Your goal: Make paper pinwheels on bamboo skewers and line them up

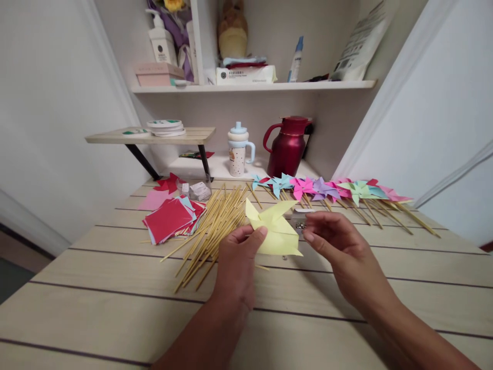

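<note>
Q. What does the scene show, from the largest thing down?

A. A slatted table [96, 318] bears everything here. A row of pinwheels [302, 188] lies along its far right part; a loose fan of sticks [215, 221] lies left of centre. Nearest the viewer are the left hand [239, 257] and the right hand [342, 246]. Between them — raised over the table, just right of the sticks — is the yellow paper [275, 226]. Smallest are the metal bits [300, 225], beside the right fingertips.

Q. How do the fingers stand?

A. The left thumb presses on the front of the paper, with fingers behind, gripping its left side. The right thumb and forefinger curve toward each other; whether anything small sits between them cannot be told.

Q. How is this step best done?

A. The step appears to be fixing the folded corners at the middle. The left thumb should press firmly there, without creasing the blades, while the right hand works at a fine pinch.

Q. Which way does the paper point?

A. Its broad face is toward the viewer. One blade points up and left, a longer one up and right, and a corner points down and right. Being roughly square — it has no clear long axis.
</note>
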`<action>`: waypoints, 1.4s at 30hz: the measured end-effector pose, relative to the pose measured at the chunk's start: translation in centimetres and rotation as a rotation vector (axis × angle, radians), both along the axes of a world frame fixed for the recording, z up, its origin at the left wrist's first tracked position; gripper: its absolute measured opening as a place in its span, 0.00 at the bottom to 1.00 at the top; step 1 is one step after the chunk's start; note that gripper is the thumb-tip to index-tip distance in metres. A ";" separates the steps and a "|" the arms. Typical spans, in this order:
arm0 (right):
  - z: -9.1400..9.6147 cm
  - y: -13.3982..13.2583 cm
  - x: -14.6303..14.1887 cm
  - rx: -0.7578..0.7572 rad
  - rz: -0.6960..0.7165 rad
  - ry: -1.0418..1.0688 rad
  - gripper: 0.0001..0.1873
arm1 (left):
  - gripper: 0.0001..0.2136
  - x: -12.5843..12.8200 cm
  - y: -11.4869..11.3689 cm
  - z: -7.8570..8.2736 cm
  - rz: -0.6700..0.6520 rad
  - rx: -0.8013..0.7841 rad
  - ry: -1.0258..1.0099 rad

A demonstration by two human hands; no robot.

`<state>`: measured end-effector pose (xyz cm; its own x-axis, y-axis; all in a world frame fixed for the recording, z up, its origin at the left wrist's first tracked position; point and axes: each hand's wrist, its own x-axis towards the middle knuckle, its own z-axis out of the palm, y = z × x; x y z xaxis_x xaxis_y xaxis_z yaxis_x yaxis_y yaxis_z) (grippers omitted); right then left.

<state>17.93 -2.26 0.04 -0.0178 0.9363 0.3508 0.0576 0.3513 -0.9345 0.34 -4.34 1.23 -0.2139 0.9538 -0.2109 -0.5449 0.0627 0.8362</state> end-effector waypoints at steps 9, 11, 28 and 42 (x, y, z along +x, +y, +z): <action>0.3 -0.2 0.0 0.276 0.071 -0.312 0.07 | 0.10 -0.1 0.0 -0.1 -0.034 0.023 -0.007; 0.4 -0.2 0.0 0.283 0.079 -0.332 0.06 | 0.11 -0.1 -0.1 -0.2 -0.050 0.027 0.007; 0.9 -0.6 -0.5 0.153 0.011 -0.314 0.07 | 0.07 0.5 -0.6 0.4 -0.050 0.177 0.319; 1.0 -0.7 -0.6 0.194 -0.042 -0.353 0.07 | 0.07 0.7 -0.6 0.6 -0.022 0.191 0.496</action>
<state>17.35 -3.01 1.04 -0.1319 0.8557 0.5004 0.3816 0.5098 -0.7710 1.01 -4.92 1.86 -0.2237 0.9706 0.0887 -0.0818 -0.1094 0.9906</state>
